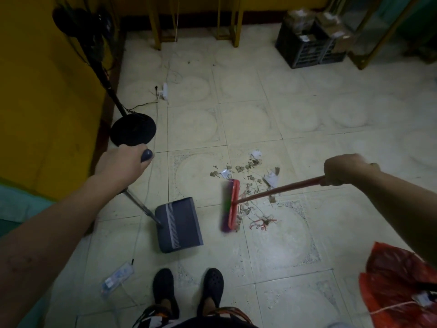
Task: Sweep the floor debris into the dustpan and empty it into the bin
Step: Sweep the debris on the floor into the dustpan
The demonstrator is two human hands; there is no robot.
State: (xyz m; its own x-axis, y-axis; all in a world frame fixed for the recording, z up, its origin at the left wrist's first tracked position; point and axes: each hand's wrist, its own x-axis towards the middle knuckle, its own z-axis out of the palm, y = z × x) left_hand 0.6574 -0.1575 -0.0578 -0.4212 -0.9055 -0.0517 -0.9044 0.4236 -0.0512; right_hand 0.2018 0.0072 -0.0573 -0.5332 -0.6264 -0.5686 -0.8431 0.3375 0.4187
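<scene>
As hands (120, 162) (347, 170) grip slim poles (139, 204) (272, 191), a ribbed rectangular dustpan (179, 224) faces dry debris (250, 166).

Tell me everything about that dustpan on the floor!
The dustpan is dark blue-grey and looks plastic, with a pale ribbed strip across it. A thin metal pole rises from one side to a rounded dark end, which the left hand holds. It sits on the tiled floor, left of the red broom head, not touching it. No debris shows in it.

Floor layout underfoot

The dustpan (179, 224) sits on the floor (295, 233) left of the broom head (230, 205); the debris (250, 185) lies just right of the broom head.
</scene>
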